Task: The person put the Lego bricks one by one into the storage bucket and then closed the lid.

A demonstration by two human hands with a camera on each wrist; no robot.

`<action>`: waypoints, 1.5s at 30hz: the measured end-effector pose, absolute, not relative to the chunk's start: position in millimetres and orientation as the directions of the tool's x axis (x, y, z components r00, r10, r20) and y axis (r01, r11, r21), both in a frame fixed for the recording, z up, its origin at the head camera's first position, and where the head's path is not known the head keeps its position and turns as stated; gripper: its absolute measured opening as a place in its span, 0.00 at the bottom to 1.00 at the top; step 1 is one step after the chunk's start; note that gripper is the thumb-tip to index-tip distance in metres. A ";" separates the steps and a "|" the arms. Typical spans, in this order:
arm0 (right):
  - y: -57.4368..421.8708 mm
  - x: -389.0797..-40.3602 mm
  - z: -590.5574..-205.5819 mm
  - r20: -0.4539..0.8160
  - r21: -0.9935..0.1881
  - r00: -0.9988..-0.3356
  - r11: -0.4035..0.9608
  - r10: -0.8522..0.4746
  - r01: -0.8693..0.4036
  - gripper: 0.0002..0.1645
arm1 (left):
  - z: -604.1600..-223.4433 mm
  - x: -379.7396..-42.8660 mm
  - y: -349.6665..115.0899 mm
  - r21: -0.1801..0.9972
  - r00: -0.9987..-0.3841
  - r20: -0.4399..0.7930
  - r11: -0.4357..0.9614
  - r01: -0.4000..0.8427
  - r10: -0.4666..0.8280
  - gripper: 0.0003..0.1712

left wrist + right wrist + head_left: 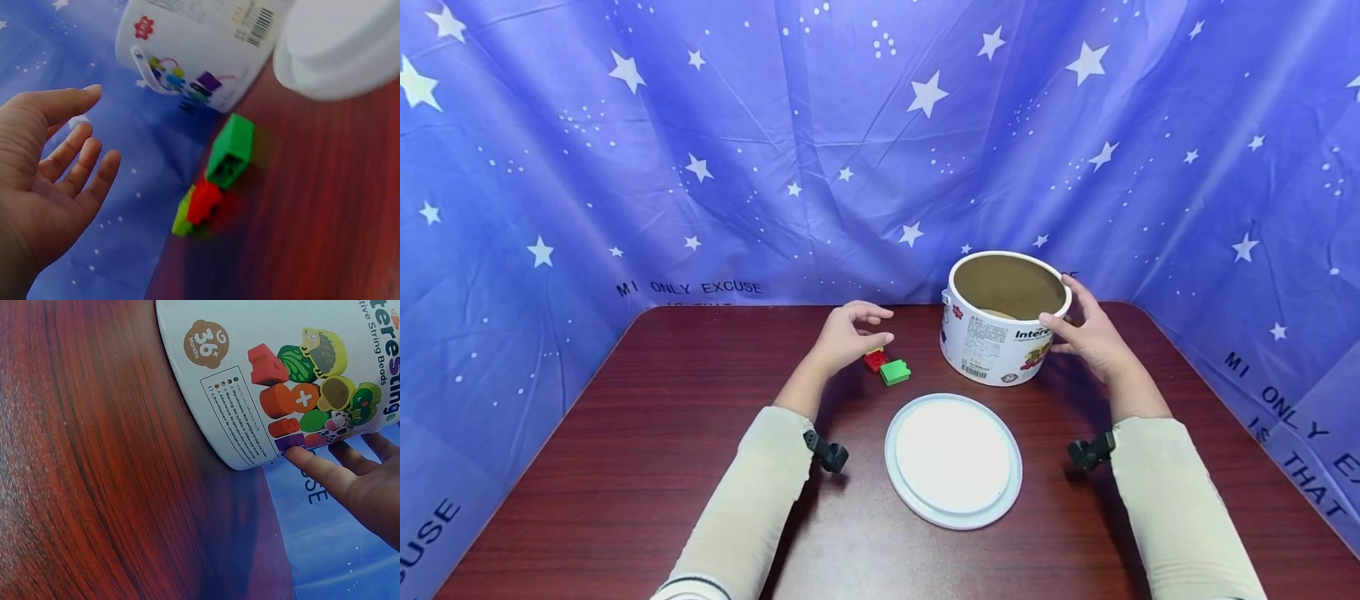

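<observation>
A white round bucket [985, 346] with printed pictures of string beads stands at the back right, its mouth uncovered. My right hand [1093, 337] holds its right side, thumb at the rim and fingers along the wall; in the right wrist view one fingertip touches the print. Left of the bucket my left hand [844, 337] hovers with fingers loosely bent and nothing between them. Just beside that hand lie a green block [895, 372], a red block [875, 361] and a yellow-green block [182, 215], close together on the table.
A white round lid [955, 458] lies flat on the dark red wooden table [647, 467], in front of the bucket. Behind and around the table hangs a blue curtain [737, 167] with white stars. The bucket's white handle [147, 72] hangs against its left side.
</observation>
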State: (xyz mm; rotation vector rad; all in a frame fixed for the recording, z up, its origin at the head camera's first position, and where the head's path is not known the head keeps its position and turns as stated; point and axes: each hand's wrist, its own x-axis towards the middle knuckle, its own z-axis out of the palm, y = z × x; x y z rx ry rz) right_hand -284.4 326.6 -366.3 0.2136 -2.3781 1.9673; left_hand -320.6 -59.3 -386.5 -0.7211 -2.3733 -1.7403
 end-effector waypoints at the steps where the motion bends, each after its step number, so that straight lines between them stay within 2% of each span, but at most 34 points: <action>1: 326.3 -284.4 -366.2 0.126 -0.974 -0.989 0.181 -0.076 -0.138 0.51 | -388.2 -321.0 -61.4 0.866 -0.882 0.360 0.242 0.437 0.305 0.19; 17: 326.8 -284.4 -367.1 0.122 -0.975 -0.989 0.175 -0.080 -0.134 0.52 | -415.4 -339.5 -88.4 0.810 -0.900 0.297 0.415 0.415 0.321 0.22; 28: 327.5 -284.0 -366.9 0.132 -0.972 -0.988 0.185 -0.076 -0.144 0.51 | -427.3 -352.2 -90.9 0.851 -0.923 0.131 0.437 0.292 0.361 0.28; 36: 326.3 -284.0 -366.0 0.133 -0.973 -0.988 0.178 -0.078 -0.145 0.52 | -422.9 -357.3 -83.5 0.852 -0.902 0.014 0.468 0.237 0.432 0.36; 45: 326.6 -283.6 -366.5 0.137 -0.974 -0.987 0.169 -0.077 -0.149 0.51 | -422.4 -360.5 -76.4 0.779 -0.857 -0.014 0.543 0.314 0.515 0.39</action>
